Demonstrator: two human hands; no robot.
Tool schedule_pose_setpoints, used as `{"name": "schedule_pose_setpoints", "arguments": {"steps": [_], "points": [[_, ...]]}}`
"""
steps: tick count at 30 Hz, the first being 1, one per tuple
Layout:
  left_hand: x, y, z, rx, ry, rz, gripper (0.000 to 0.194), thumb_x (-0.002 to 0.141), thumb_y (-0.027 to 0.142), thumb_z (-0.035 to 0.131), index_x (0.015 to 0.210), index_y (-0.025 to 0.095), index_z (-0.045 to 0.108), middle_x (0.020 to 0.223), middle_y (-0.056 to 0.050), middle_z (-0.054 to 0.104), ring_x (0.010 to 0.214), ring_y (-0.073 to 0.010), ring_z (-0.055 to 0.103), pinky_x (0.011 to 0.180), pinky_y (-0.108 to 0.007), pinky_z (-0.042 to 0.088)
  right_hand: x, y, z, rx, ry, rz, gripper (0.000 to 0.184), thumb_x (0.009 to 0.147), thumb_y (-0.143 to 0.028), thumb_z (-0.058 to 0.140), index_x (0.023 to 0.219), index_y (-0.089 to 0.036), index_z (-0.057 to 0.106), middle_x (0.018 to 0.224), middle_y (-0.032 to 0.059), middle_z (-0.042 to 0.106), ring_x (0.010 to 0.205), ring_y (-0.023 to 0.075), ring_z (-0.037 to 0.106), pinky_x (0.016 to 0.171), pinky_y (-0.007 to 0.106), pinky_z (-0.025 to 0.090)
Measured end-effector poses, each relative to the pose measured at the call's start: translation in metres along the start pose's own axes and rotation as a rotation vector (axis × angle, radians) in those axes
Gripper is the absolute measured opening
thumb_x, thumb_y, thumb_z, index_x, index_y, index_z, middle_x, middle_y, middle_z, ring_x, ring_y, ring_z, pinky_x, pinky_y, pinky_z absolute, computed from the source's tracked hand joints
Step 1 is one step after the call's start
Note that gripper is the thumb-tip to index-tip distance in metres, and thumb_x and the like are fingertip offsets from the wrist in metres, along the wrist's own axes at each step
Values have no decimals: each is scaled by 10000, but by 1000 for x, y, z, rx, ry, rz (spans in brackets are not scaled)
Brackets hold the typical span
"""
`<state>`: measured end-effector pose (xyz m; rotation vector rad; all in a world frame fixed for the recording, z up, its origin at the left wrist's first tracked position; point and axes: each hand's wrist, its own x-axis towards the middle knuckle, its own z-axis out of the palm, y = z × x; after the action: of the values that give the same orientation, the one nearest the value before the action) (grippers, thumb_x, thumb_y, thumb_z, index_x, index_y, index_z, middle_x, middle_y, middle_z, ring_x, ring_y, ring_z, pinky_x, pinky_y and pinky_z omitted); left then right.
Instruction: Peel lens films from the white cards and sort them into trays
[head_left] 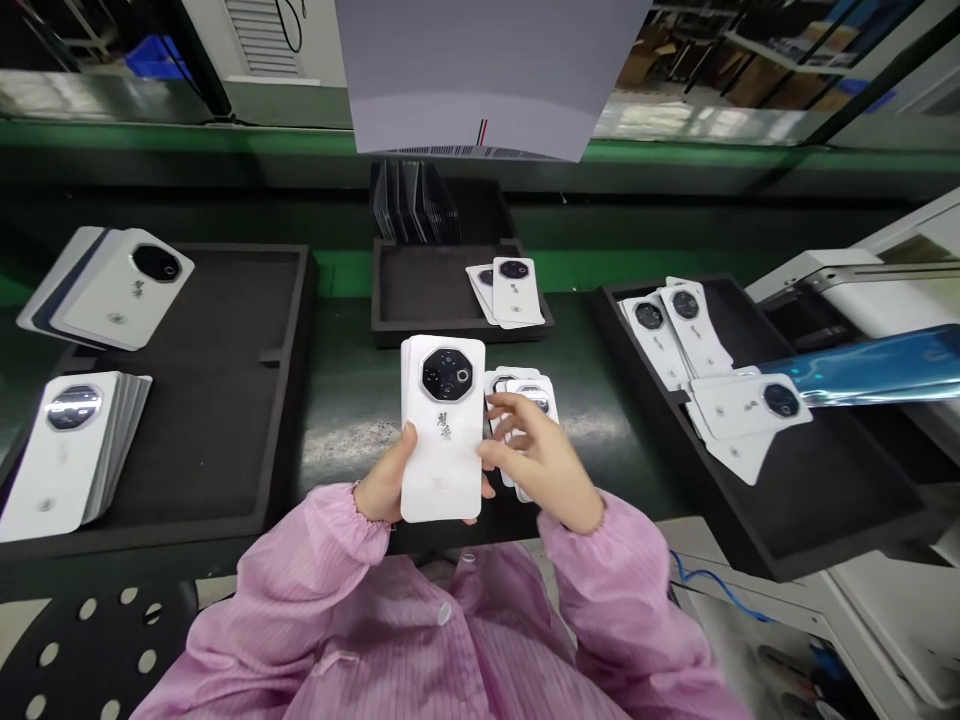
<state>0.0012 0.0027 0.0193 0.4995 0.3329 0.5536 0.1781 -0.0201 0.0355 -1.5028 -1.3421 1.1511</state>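
My left hand (386,480) is wrapped round a small stack of white phone back panels (442,470), held upright in front of me. The front panel has a dark octagonal camera area at its top and dark lettering below. My right hand (551,465) is beside the stack's right edge, its fingers spread and slightly bent. Its thumb tip meets or nearly meets that edge; I cannot tell which. Behind my right fingers, more white panels (541,388) lie on the dark green bench, partly hidden by the hand.
A black tray (289,400) on the left carries fanned white panels (75,450). Another black tray (390,322) ahead holds a few panels, with dark sheets (412,205) standing behind. The right tray (780,555) bears loose panels near a shiny blue strip (885,365). A grey-white panel (487,70) hangs overhead.
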Motion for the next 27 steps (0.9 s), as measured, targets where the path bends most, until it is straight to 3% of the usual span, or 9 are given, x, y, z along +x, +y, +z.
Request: {"name": "schedule_pose_setpoints", "arguments": {"steps": [3,6,9,16,22,27], "points": [[-1,-1,-1,23,21,10,727,670,697,538,1144,146,568,864,-149,708,738,-299,684,602,-380,550,16,-8,18,134,-137,8,443,738,-433,653,1083,-219,476,964,46,613,778,176,609,580,276,505],[-2,1,-2,-9,52,2,598,725,505,609,1182,124,549,899,-149,715,795,-323,685,692,-426,542,22,-7,21,155,-84,-40,322,777,-410,619,1014,-216,519,925,38,628,838,193,611,628,288,511],[-2,3,-1,-39,91,-1,590,724,306,624,1263,113,483,1014,-161,695,904,-357,660,773,-487,517,21,-8,16,112,-50,-73,297,784,-397,615,1008,-216,544,928,45,629,836,205,609,620,301,511],[-2,3,0,15,175,20,660,693,151,632,1321,175,431,1068,-134,687,886,-356,666,715,-479,559,26,-10,8,72,41,-115,291,775,-362,624,1012,-203,570,984,67,623,899,225,590,709,347,506],[-1,4,0,48,188,6,680,673,132,627,1325,160,436,1033,-141,701,811,-350,685,630,-424,584,27,-10,3,115,81,-118,256,751,-332,650,960,-204,573,932,47,636,844,202,597,683,326,504],[-1,4,1,59,190,7,688,658,144,647,1317,155,449,1037,-140,701,813,-356,684,668,-445,580,27,-9,3,157,70,-137,252,753,-338,652,949,-206,564,935,45,643,857,200,611,707,327,508]]}}
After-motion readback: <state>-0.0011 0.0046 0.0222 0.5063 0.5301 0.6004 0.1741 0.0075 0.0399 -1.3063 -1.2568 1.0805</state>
